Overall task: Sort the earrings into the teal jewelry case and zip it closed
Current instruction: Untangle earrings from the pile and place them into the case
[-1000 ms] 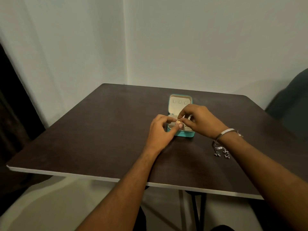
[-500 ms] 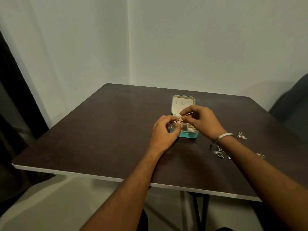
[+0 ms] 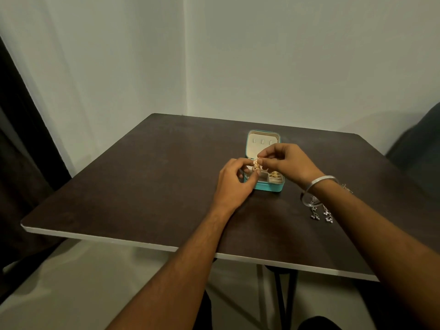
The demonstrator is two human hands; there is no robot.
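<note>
Pinching a gold filigree earring (image 3: 256, 164) between them, the left hand (image 3: 234, 184) and right hand (image 3: 289, 161) are each closing a fingertip grip on it just above the open teal jewelry case (image 3: 264, 163), likely to steady it over a compartment. Silver dangly earrings (image 3: 321, 211) are waiting on the bench (image 3: 142, 186), beside the right wrist.

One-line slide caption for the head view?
Both hands, left and right, hold a gold earring above the open teal jewelry case; silver earrings wait nearby.
</note>
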